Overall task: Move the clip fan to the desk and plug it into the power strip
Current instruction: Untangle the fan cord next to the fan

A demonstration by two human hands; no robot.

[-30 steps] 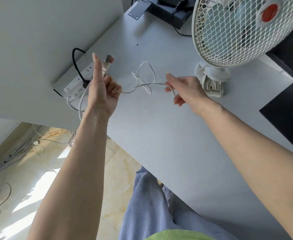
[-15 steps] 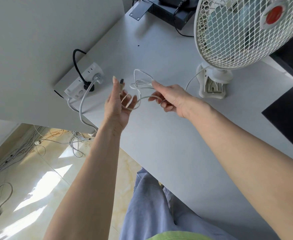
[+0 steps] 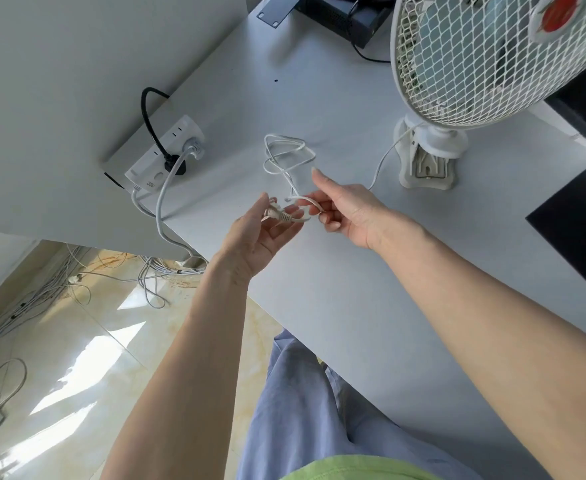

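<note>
The white clip fan [image 3: 464,60] stands on the grey desk [image 3: 336,278] at the upper right, on its clip base [image 3: 428,161]. Its thin white cord [image 3: 284,152] lies in loose loops on the desk between the fan and my hands. My left hand [image 3: 253,233] holds the cord's plug [image 3: 277,214] in its fingers above the desk. My right hand [image 3: 347,209] pinches the cord just right of the plug. The white power strip [image 3: 167,150] lies at the desk's left edge, with a black plug and a grey plug in it.
A black device [image 3: 340,12] with a black cable sits at the far end of the desk. A white wall panel [image 3: 77,81] rises to the left. Several cables lie on the tiled floor [image 3: 59,323] below the desk's edge. A dark surface [image 3: 582,216] borders the desk at right.
Both hands have come back from near the power strip toward me and closer together. The plug, held upright beside the strip a second ago, now lies sideways in my left fingers.
</note>
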